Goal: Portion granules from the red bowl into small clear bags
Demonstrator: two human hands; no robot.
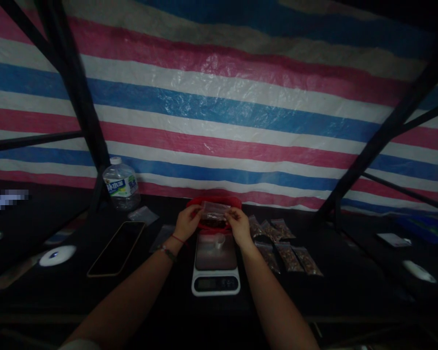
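Between my two hands is a clear plastic zip bag [216, 209], its upper part see-through. My left hand [189, 222] pinches its left edge, and my right hand [238, 224] pinches the right edge. Behind and below the bag stands a red container [235, 200], with something dark showing low in front of it. Just nearer to me lies a white digital scale [216, 287] with a small clear cup [219, 240] on its plate. To the right of my right hand, several filled zip bags [289, 256] of brown bits lie in two rows.
A large clear bottle [121, 187] stands at the back left. A phone [117, 248], a flat plastic bag [143, 215] and a white oval object [57, 255] lie on the black table [160, 301]. Dark metal posts [78, 97] flank a striped sheet [219, 116].
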